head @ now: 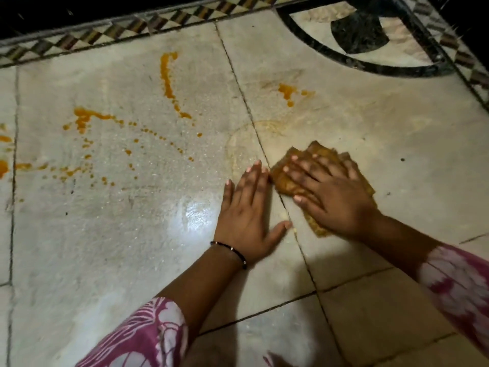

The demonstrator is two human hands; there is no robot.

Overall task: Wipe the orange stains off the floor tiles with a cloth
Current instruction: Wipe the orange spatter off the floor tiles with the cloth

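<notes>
My right hand [328,192] lies flat with fingers spread wide over the cloth [288,178], palm pressing it to the floor tiles [383,144]; the spread is there, I judge, to load the whole pad rather than one edge. The cloth is folded thick and already stained orange-brown, sitting just right of the grout line [254,123] that runs between the two big tiles. My left hand [247,210] holds nothing: open, flat on the left tile, fingertips close to the cloth's edge, most likely as a prop for my weight while I lean in. Nearest work is the faint smeared ring [264,128] straddling the grout just ahead of the cloth. Beyond it, a small orange patch [287,92] on the right tile. The heavy orange stains [87,120], a long streak [168,80] and scattered droplets, lie well off to the left, untouched. Most of the wiping is still to do, by my reckoning.
</notes>
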